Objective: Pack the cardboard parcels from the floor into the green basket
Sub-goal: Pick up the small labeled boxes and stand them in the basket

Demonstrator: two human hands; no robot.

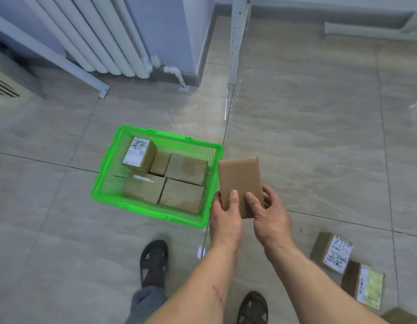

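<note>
**Parcel held beside the basket**

Nearest the camera, two sandalled feet (153, 263) stand on the tiled floor (319, 141). To the right, two labelled parcels (332, 252) lie on the floor, touching or nearly so; a third at the bottom edge is cut off and may be another parcel.

Above the feet, both forearms extend forward. The left hand (225, 216) and right hand (270, 216) grip the near end of a flat cardboard parcel (240, 178), thumbs on its top face. The parcel is held in the air just beside the right rim of the green basket (102, 183).

The basket rests on the floor and holds five parcels (181, 195), one of them with a white label.

Beyond, a white radiator (102, 38) stands against the wall.
</note>
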